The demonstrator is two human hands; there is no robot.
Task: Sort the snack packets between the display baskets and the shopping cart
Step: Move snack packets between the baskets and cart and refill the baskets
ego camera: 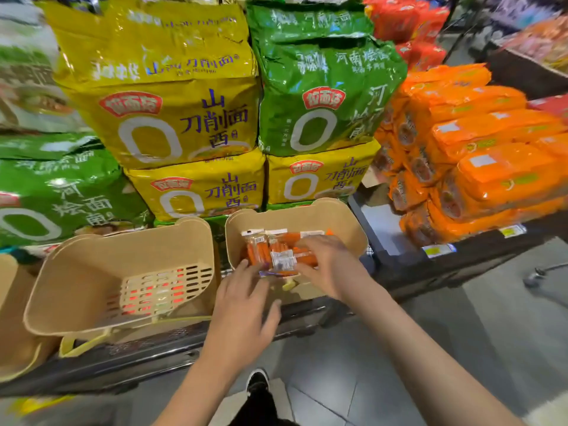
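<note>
Both forearms are being reached forward over the floor toward the right beige basket (353, 232). Orange snack packets (276, 252) are lying inside it. Right hand (325, 262) is being laid palm-down on the pile, fingers curled over the packets, seemingly gripping them, though blur hides the thumb. Left hand (242, 305) is being held spread and empty at the near rim. Packets should be gathered squarely before being lifted, so none is spilled.

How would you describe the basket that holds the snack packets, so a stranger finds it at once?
Below the stacked yellow noodle bags, two tan baskets sit side by side. Take the right basket: orange snack packets lie inside, while the left basket shows its bare slotted bottom.
</note>
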